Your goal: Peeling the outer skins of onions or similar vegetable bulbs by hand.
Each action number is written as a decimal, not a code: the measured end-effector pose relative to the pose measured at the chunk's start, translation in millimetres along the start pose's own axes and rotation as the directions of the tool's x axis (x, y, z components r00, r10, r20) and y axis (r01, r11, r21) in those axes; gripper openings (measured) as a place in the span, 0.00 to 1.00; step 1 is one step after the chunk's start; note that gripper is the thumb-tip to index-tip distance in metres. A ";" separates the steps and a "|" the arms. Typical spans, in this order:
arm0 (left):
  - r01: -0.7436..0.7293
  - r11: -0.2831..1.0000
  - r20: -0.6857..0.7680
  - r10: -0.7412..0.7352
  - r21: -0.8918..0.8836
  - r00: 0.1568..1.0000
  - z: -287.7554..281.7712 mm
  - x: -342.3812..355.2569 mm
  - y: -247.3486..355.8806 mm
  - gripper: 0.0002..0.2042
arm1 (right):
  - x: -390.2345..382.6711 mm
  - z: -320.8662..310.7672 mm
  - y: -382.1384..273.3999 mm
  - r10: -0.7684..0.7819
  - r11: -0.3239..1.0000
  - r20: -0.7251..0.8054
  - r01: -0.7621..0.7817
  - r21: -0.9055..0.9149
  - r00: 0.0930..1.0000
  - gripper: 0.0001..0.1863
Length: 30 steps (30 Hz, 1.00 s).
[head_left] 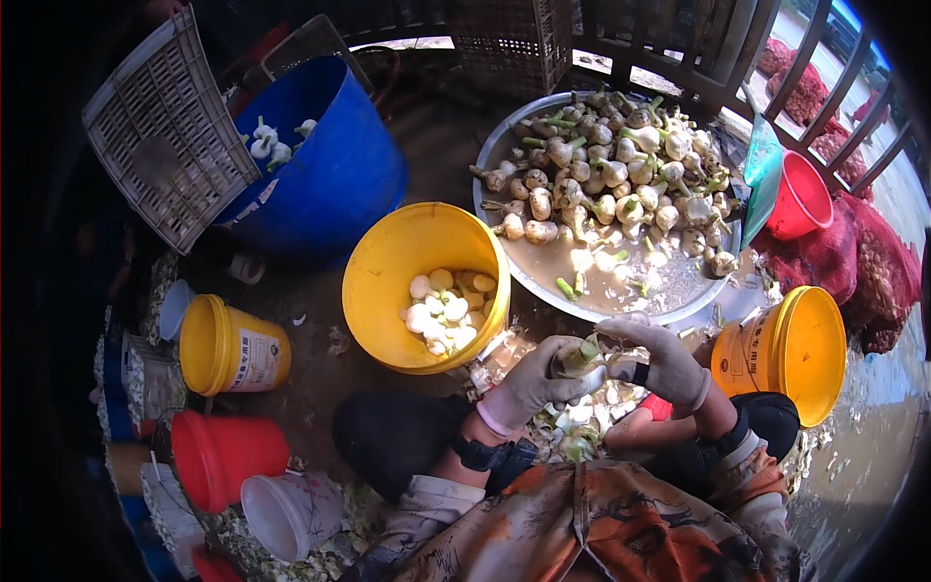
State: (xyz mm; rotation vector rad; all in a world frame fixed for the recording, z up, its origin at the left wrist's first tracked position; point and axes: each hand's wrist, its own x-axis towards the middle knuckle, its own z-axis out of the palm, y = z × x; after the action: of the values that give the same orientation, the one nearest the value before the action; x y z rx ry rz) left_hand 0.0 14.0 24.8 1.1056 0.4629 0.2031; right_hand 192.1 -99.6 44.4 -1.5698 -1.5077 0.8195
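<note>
My left hand [529, 383], in a pale glove with a pink cuff, grips a garlic bulb [580, 361] with a green stem upward. My gloved right hand [664, 364] is curled beside the bulb around something dark that I cannot make out. Just ahead stands a yellow bucket [380, 272] with peeled white bulbs [436, 315] inside. A wide metal basin [679, 296] holds several unpeeled bulbs with stems [621, 175] and murky water. Peel scraps [567, 427] lie below my hands.
Around me are a blue tub [344, 165] with white bulbs, a tilted plastic crate [184, 107], yellow buckets [208, 344] [805, 359], a red bucket [223, 456], a white bucket [281, 514], a red basin [800, 194], red mesh sacks [873, 262] and a slatted railing [679, 48].
</note>
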 end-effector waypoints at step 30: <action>0.296 0.541 -0.236 -0.179 0.788 0.955 -14.6 6.2 -39.5 0.20 | -2.5 5.3 -29.1 -0.060 0.986 -0.203 0.089 0.138 0.977 0.07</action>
State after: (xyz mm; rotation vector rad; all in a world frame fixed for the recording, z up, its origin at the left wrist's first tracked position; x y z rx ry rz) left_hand -3.9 10.7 -17.5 1.9442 0.8708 -0.2313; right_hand 173.3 -102.2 67.2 -1.4334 -1.3246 0.6929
